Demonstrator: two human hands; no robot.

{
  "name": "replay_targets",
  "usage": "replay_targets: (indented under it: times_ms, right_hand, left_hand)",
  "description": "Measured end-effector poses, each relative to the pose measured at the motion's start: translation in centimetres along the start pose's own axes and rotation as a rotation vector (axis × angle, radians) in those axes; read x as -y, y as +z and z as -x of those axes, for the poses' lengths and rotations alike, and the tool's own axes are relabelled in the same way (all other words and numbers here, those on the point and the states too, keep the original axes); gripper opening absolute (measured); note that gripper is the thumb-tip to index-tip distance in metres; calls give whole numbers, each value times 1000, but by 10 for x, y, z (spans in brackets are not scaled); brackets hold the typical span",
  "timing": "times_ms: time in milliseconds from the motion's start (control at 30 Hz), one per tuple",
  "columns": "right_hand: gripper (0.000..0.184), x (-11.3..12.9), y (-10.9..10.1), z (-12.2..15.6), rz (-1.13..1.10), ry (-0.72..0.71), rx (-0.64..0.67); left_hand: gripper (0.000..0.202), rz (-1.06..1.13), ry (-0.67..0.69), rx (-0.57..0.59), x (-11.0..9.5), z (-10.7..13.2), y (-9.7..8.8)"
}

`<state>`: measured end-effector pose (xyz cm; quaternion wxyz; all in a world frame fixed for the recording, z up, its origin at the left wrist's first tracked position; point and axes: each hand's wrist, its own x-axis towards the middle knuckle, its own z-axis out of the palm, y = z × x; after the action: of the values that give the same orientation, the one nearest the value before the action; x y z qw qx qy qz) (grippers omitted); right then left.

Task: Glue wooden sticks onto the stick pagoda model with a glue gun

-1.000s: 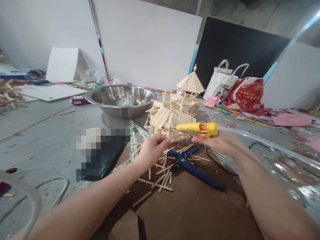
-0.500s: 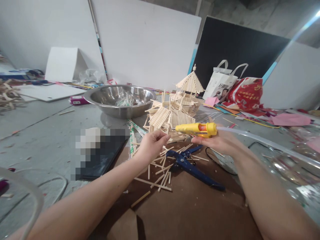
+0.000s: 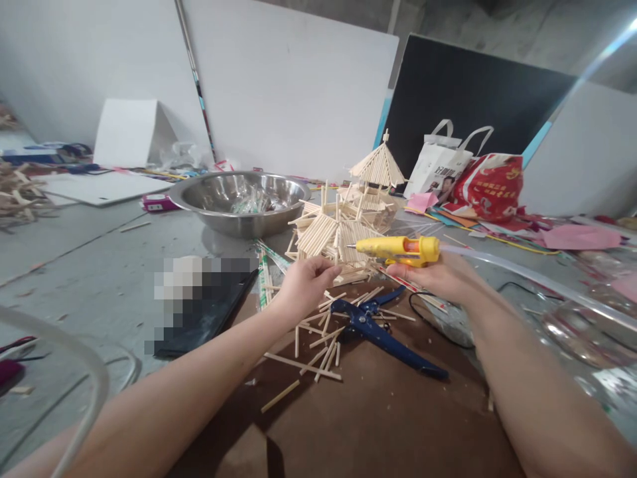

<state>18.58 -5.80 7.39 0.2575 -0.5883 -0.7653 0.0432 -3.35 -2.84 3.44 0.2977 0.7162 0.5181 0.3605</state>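
My right hand (image 3: 438, 275) grips a yellow hot glue gun (image 3: 398, 249), its nozzle pointing left and a long clear glue stick (image 3: 537, 277) running out of its back. In front of the nozzle stands a model pavilion (image 3: 318, 234) built of thin wooden sticks, with a taller pointed roof (image 3: 379, 166) behind. My left hand (image 3: 308, 287) is pinched closed at the model's near side; what lies between the fingertips is too small to make out. Below both hands, blue-handled cutters (image 3: 381, 335) lie among loose cut sticks (image 3: 326, 355) on a brown board (image 3: 378, 418).
A steel basin (image 3: 243, 226) stands behind on the left, holding plastic wrapping. A dark tablet-like object (image 3: 209, 332), partly pixelated, lies left of the sticks. White and red bags (image 3: 492, 189) sit at the back right. A pale hose (image 3: 94, 392) curves along the lower left.
The glue gun in my right hand has drawn slightly right and up, its nozzle now farther from my left fingertips. My left hand has stayed almost in place.
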Motion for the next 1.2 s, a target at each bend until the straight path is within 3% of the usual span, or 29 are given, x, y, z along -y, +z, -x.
replay_targets:
  times_ms: [500,1200]
  right_hand:
    - [31,1,-2,-1,-15,-44,9]
    - [36,5,6,-1,14,42,-20]
  left_hand:
    - [30,-19,54,-27,-1,-9,5]
    - [30,201,-101,50,-10,-8,9]
